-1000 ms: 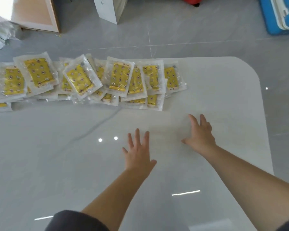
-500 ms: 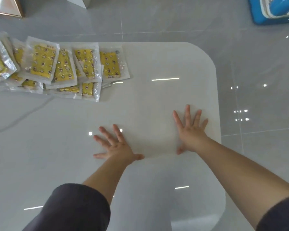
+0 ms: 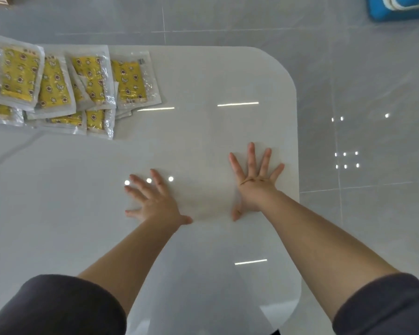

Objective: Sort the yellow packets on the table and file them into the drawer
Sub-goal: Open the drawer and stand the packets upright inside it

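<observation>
At the far left of the desk, the yellow packets in clear plastic wrapping [image 3: 56, 85] are lying in an untidy pile. They are overlapping each other, and the pile is running out of the picture on the left side. The white glossy desk with a rounded corner [image 3: 228, 76] is reflecting some ceiling lights.

Nearer to the person, the left hand [image 3: 155, 201] is resting palm down on the desk. Its fingers are straight and spread wide, and it is holding nothing. It is lying well apart from the packets. A dark grey sleeve [image 3: 53, 308] is covering the upper arm.

To the right, the right hand [image 3: 254, 187] is also lying flat on the desk, with fingers straight, fanned out and holding nothing, close to the right edge of the desk. Beyond the desk the grey tiled floor [image 3: 361, 93] is shining, and a blue object [image 3: 397, 10] is showing at the far right corner.
</observation>
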`<state>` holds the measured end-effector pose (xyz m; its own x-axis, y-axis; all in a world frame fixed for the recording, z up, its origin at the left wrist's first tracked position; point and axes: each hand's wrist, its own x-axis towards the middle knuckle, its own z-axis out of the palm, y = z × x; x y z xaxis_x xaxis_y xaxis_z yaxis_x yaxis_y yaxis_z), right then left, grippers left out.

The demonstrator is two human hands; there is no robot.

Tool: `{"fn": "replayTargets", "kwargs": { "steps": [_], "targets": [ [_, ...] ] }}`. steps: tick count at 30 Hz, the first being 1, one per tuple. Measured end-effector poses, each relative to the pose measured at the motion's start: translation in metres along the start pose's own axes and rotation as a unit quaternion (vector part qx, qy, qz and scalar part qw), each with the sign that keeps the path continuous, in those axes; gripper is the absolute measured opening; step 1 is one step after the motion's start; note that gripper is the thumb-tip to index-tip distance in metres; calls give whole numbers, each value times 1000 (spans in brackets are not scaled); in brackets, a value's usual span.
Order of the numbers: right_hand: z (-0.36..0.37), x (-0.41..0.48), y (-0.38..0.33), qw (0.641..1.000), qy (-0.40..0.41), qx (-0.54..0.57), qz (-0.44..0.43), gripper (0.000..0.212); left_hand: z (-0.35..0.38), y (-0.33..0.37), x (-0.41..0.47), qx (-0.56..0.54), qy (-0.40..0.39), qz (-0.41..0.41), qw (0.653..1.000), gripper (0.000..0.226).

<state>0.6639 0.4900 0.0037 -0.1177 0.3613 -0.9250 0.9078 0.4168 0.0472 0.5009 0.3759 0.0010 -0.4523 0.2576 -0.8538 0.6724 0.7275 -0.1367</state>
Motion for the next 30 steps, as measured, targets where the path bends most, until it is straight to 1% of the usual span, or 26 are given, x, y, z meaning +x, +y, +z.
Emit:
{"fn": "replayTargets", "kwargs": {
  "steps": [2,3,6,10,12,14,16,18,21,27,30],
  "targets": [
    [0,-1,1,1000,-5,-2,-11,158,10,24,-12,12,-23,38,999,155],
    [0,-1,1,1000,-11,-1,-12,159,13,36,-16,4,-41,34,999,157],
    [2,4,6,999,-19,7,-36,156,13,57,-17,-40,-89,-14,995,164],
    [4,9,19,996,1,-28,-86,149,11,60,-19,-71,-96,-27,993,164],
    [-1,14,39,985,42,-88,-140,143,11,60,-24,-57,-91,-17,994,163],
    [-28,24,62,966,102,-150,-187,139,11,62,-23,-47,-100,-22,994,162],
    [-68,37,75,945,155,-197,-210,140,10,62,-25,-47,-100,-25,994,160],
    [-103,47,78,926,172,-258,-213,141,12,61,-24,-45,-107,-20,993,160],
    [-124,58,73,909,152,-322,-215,144,14,59,-22,-54,-108,-16,993,160],
    [-132,68,64,913,80,-354,-186,146,13,61,-20,-59,-120,-22,991,157],
    [-135,71,61,915,63,-356,-180,144,11,60,-18,-54,-123,-34,990,157]
  ]
}}
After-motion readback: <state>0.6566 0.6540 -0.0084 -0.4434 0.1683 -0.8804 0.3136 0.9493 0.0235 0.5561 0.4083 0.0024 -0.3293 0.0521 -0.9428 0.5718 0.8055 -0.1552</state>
